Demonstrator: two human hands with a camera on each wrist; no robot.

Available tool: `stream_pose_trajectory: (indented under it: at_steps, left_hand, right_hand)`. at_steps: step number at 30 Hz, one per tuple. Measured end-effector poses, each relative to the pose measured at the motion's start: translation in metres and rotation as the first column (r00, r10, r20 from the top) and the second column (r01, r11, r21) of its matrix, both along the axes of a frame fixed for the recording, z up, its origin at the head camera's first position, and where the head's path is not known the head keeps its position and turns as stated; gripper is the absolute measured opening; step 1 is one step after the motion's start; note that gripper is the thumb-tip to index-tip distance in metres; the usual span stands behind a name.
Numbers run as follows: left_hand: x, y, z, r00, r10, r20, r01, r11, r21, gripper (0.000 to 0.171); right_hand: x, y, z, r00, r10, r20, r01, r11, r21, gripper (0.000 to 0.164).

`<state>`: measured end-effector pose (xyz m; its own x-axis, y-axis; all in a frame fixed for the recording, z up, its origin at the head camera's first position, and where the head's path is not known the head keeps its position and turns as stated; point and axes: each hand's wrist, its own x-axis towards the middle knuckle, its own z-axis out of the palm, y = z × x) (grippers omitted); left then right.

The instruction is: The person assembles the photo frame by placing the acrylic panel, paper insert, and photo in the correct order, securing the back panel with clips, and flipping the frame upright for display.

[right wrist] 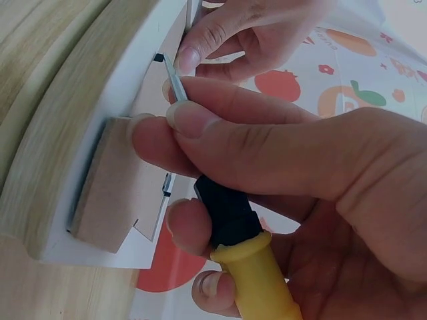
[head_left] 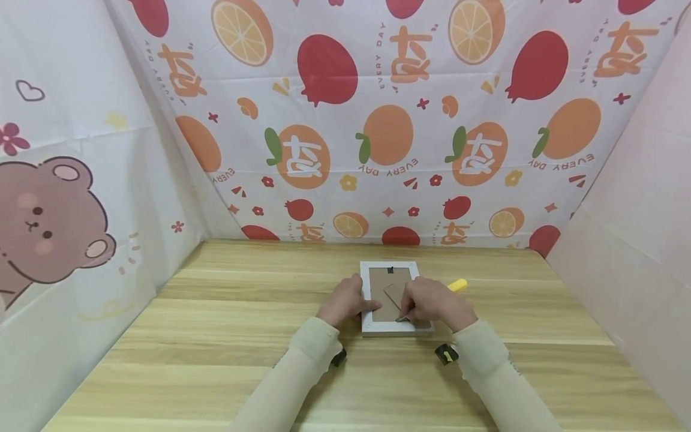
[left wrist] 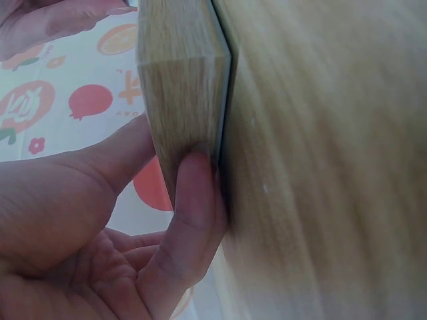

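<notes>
A picture frame point(head_left: 380, 327) lies face down on the table, its white back border around a brown backing board point(head_left: 380, 282). My left hand point(head_left: 345, 300) grips its left side, thumb over the backing and a finger against the wood-grain edge point(left wrist: 180, 100). With my right hand point(head_left: 432, 300) I hold a screwdriver point(right wrist: 257, 280) with a yellow handle and black collar, thumb and forefinger pinching its metal shaft. The tip meets a small black tab point(right wrist: 159, 57) at the border. A brown stand flap point(right wrist: 107, 180) is on the backing, partly behind my right fingers.
Another black tab point(head_left: 391, 270) sits at the far end of the backing. The wood-grain table point(head_left: 243, 336) extends around the frame. A fruit-print cloth point(head_left: 335, 144) hangs behind the table, with a bear-print cloth point(head_left: 48, 222) at left and a pale cloth point(head_left: 631, 198) at right.
</notes>
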<state>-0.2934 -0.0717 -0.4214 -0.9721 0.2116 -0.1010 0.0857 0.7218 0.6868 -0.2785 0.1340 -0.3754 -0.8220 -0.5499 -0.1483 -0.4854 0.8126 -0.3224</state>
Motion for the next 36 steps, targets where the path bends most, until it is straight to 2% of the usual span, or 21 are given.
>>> stream_pose_trajectory:
  at_steps: [10,24,36]
  left_hand:
    - [-0.0006,0.0003,0.0005,1.000,-0.002,0.008,0.002,1.000,-0.010,0.042]
    - [-0.0011,0.0029,0.0019,0.999,0.038,0.028,-0.036,0.998,-0.055,0.044]
    - [-0.0017,0.0015,0.0002,0.998,0.051,0.043,-0.049,0.998,-0.036,0.046]
  right_hand:
    - [0.0009,-0.0001,0.0003,1.000,-0.001,0.001,0.001,1.000,-0.003,0.023]
    - [0.0012,0.0002,0.0001,1.000,-0.002,-0.003,0.001,1.000,-0.021,0.023]
    - [0.0002,-0.0015,-0.0010,0.999,-0.014,-0.029,0.014,1.000,-0.001,0.024]
